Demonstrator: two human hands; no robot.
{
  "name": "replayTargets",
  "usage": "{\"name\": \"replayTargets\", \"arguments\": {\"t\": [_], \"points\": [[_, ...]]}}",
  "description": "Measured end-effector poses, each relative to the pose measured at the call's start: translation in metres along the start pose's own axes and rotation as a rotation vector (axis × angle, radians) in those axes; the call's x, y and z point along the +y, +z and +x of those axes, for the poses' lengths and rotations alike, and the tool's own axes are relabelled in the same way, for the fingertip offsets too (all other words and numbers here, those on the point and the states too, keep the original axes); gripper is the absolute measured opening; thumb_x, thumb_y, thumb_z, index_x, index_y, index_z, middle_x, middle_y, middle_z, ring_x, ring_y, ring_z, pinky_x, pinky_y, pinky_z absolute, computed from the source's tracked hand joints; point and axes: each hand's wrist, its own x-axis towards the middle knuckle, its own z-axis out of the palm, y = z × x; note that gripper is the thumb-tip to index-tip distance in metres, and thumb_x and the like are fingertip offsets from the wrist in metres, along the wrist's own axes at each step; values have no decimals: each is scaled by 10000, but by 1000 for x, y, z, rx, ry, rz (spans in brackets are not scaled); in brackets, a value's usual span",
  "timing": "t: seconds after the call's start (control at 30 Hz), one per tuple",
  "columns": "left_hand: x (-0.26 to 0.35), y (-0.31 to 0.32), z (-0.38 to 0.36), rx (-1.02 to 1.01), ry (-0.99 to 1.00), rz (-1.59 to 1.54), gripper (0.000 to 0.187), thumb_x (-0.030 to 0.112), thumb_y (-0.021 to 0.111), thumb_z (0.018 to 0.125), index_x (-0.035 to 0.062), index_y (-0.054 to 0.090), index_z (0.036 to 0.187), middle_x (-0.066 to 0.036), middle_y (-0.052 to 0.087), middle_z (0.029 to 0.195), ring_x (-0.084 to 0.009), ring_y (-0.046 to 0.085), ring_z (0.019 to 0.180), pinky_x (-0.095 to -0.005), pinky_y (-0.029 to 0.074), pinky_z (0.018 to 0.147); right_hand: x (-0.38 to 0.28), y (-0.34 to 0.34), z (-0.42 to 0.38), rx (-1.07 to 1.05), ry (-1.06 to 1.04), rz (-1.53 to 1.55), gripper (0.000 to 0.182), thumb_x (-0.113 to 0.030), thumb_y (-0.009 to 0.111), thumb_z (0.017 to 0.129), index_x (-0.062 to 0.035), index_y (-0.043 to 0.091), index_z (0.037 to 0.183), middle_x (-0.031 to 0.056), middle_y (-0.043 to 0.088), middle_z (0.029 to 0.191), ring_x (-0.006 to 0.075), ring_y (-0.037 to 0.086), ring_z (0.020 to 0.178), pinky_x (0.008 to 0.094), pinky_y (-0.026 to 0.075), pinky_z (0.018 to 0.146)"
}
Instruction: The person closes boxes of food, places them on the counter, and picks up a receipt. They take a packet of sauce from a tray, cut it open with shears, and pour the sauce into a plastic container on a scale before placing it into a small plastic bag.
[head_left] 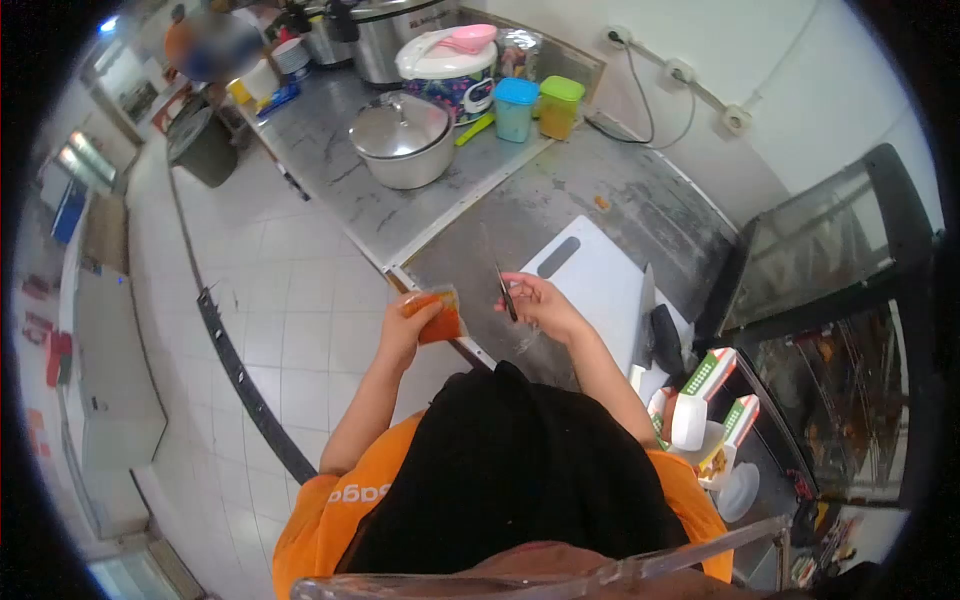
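My left hand (pixel 408 325) grips a clear packet with orange-red contents (pixel 440 315) over the near edge of the metal counter. To its right, my right hand (pixel 535 300) holds a thin dark-handled tool (pixel 508 298), its pale narrow end pointing away from me; whether it is a knife or scissors is unclear. The two hands are apart. Beside and beyond my right hand lies a white cutting board (pixel 597 280) with a dark handle slot. A knife (pixel 647 300) rests along the board's right side.
A lidded pot (pixel 402 140), a patterned rice cooker (pixel 450 80) and blue-lidded (pixel 515 110) and green-lidded (pixel 559 108) containers stand at the back. Cartons (pixel 710 375) and a glass-fronted cabinet (pixel 820 360) are on the right. A person (pixel 180 38) is far off at upper left.
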Motion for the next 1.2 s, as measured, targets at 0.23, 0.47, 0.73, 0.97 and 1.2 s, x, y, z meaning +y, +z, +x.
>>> {"name": "replayTargets", "arguments": {"t": [0.23,0.47,0.73,0.97,1.2], "points": [[30,21,54,-386,10,98,150,86,671,771,0,607,875,-54,621,826,-122,598,733,-245,488,651,-10,31,-47,256,-247,-525,487,-147,721,738,-78,463,1145,-38,456,804,76,469,768,211,389,679],[45,37,77,-597,78,257,103,65,650,772,13,596,842,-51,623,796,-122,600,724,-257,490,669,-15,46,-43,339,-188,-499,515,-251,797,666,-69,509,1052,-45,431,757,64,415,716,214,347,637],[46,39,98,-682,154,372,106,93,668,772,3,618,798,-22,613,751,-81,560,703,-223,449,641,-6,42,-30,451,-163,-395,439,-199,805,660,-57,557,993,-82,420,641,28,382,590,186,317,543],[36,42,108,-708,135,372,109,89,666,770,-1,615,802,-15,605,746,-76,549,691,-226,442,625,5,51,-18,590,-236,-324,416,-190,815,648,-47,568,951,-89,410,633,22,355,583,189,296,530],[23,35,119,-693,102,401,109,83,673,755,-3,614,791,-9,593,734,-70,531,686,-222,426,610,20,47,-6,652,-259,-392,417,-203,822,638,-46,571,932,-88,393,614,27,348,569,188,293,520]]}}
